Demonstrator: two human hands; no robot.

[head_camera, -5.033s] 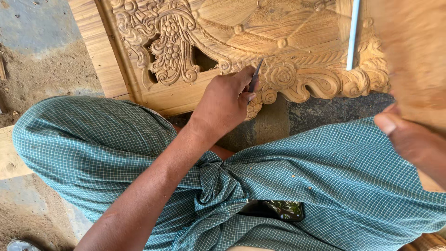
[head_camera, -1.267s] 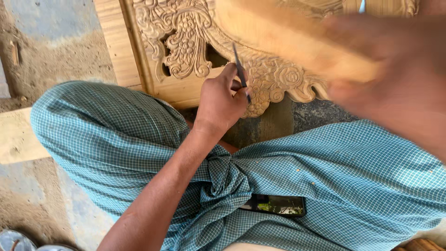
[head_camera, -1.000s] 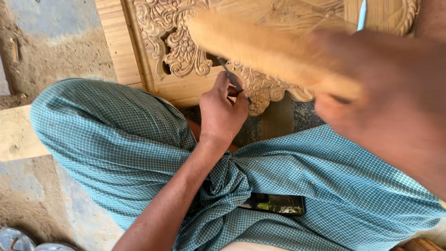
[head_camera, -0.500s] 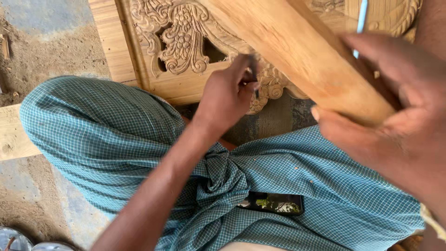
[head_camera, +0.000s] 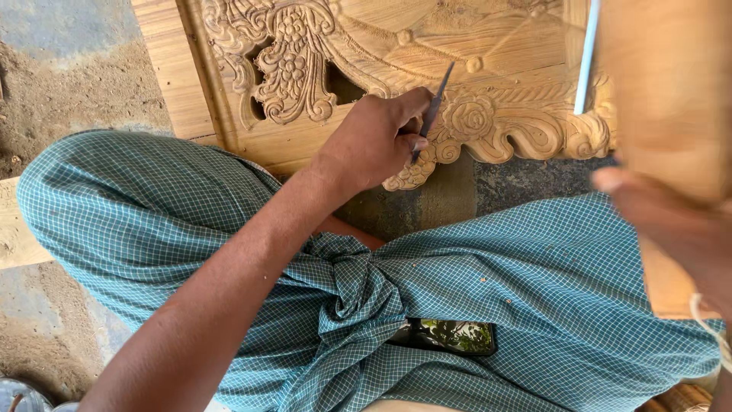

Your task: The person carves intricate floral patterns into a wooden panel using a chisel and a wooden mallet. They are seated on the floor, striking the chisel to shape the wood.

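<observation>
My left hand grips a thin metal chisel, its tip set against the scrolled lower edge of a carved wooden panel. The panel shows flowers, leaves and a rose in relief. My right hand is raised at the right edge, blurred, closed around a thick wooden mallet held above the panel. I sit cross-legged in a green checked cloth tied in a knot at the waist.
A pale blue stick lies on the panel near the mallet. A dark phone-like object is tucked in the cloth at my waist. Bare sandy ground lies to the left, with a wooden plank at the left edge.
The mallet has swung away from over the chisel to the right edge of view. My left hand keeps the chisel on the same carved scroll.
</observation>
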